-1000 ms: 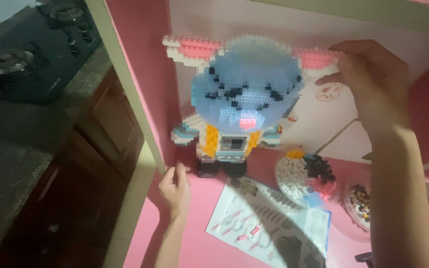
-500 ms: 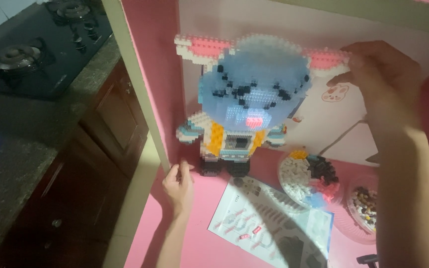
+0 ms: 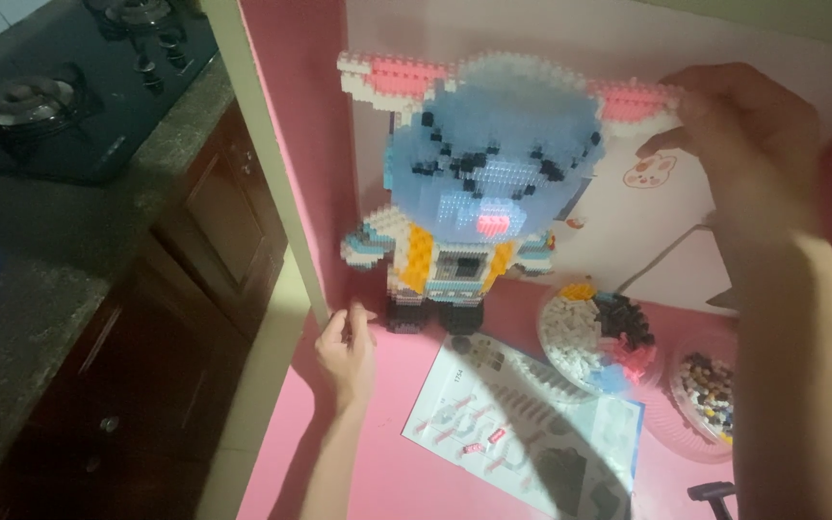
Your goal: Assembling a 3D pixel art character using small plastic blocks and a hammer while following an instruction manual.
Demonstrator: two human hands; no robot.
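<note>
A home, beside the kitchen: a black gas hob [image 3: 60, 87] sits in a stone counter [image 3: 12, 318] over dark wooden cabinets [image 3: 214, 212], next to a pink table [image 3: 406, 481] with toy bricks [image 3: 594, 332].

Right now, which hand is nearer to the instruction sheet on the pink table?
Left. The left hand rests at the table edge just left of the instruction sheet. The right hand is far above it, at the block figure's pink ear.
</note>
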